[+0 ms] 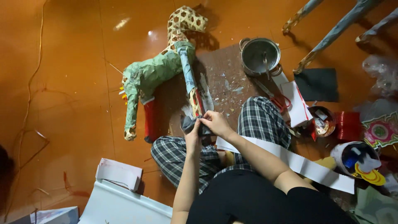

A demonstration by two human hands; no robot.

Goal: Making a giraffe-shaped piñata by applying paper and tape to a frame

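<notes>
The paper-covered woven animal frame (pixel 166 70) lies on the floor (pixel 70 62), long axis running up-right, head end far from the person. Both hands, left hand (pixel 193 135) and right hand (pixel 215 123), pinch grey paper (pixel 191 124) at its near leg (pixel 192 93). A steel pot (pixel 260 56) sits beyond the cardboard (pixel 226 79).

**Warm indoor light, glossy floor, soft edges**

You are looking at a scene lit from overhead by warm indoor light. The orange floor (pixel 74 62) is glossy, and you can see small white glare spots near the top, beside the woven frame figure (pixel 166 70). That figure throws a dark shadow to its right, onto the brown board (pixel 232 83). The metal pot (pixel 260 56) shows dull reflections. Your left edge falls into darkness. The middle is fairly sharp; the right edge and the lower corners look soft and smeared, with slight wide-angle stretch.
</notes>
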